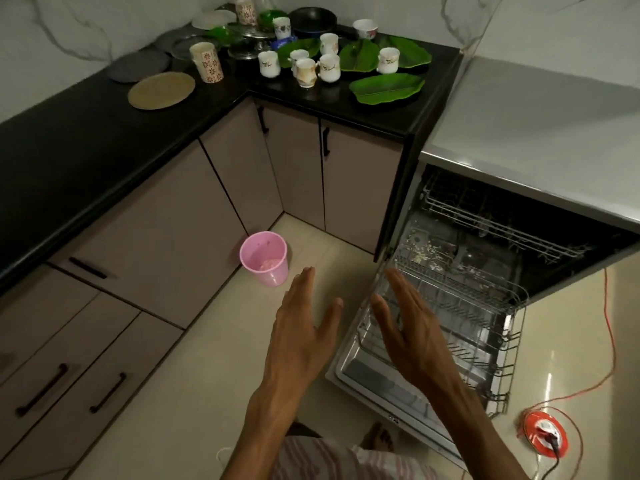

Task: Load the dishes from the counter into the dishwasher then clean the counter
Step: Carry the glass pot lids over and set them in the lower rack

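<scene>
Both hands, the left hand (pixel 304 327) and right hand (pixel 408 327), are flat with an empty, released grip beside the open dishwasher (pixel 460 306), while cups (pixel 329 67) wait on the counter (pixel 104 133) at the top.

Black counter (pixel 104 133), cups (pixel 329 67), green leaf plates (pixel 386 88), gold plate (pixel 161 90)

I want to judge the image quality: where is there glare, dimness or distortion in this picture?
Head view: dim overall; glare on the floor beside the orange cable reel; the black counter edge bows from wide-angle distortion; far cups look soft; both hands, left and right, are fairly sharp.
</scene>
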### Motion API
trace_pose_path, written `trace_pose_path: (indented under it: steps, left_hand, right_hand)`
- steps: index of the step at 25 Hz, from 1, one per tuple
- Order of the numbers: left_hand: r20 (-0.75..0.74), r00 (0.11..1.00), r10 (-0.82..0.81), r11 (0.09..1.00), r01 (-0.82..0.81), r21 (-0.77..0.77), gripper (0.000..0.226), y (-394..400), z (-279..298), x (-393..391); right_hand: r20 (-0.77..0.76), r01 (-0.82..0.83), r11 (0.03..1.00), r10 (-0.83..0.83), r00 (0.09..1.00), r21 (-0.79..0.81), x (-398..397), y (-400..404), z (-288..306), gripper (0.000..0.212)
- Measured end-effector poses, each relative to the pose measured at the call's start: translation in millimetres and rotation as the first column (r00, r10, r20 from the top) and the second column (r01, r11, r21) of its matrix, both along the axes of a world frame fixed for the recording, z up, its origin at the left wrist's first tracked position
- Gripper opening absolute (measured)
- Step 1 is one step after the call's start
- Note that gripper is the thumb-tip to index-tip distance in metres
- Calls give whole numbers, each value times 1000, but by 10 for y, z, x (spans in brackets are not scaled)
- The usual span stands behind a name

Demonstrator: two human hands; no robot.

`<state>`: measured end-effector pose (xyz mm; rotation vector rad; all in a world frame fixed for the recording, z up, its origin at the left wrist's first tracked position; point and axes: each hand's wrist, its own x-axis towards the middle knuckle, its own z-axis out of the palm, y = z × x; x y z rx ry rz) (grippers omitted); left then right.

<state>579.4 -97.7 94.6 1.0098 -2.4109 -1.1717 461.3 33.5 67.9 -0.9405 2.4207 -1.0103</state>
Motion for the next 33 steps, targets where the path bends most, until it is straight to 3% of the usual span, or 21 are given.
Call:
trace_pose_path:
  steps: [9, 17, 24, 30, 33]
  left_hand:
    - [-58, 998, 35, 996, -40, -81, 68, -1224, 0, 270]
    - [-42, 998, 54, 998, -55, -20, 74, -2140, -50, 253]
    - [4, 997, 76, 997, -76, 21, 65, -2762, -109, -276]
    - [34, 985, 166, 985, -168, 47, 63, -3222, 90, -843]
    - [47, 976, 213, 967, -218, 134, 67, -3453, 103, -1080]
  right_hand:
    - [-43, 19, 999, -21, 999, -26, 259, -1202, 73, 83]
    - [-14, 78, 995, -78, 997, -58, 267, -1988, 91, 81]
    - [44, 78, 996, -76, 996, -44, -383, -2552, -27, 77]
    - [20, -78, 997, 78, 997, -1, -1065, -3310, 98, 88]
    - [9, -121, 993, 121, 993, 7, -1331, -3625, 150, 87]
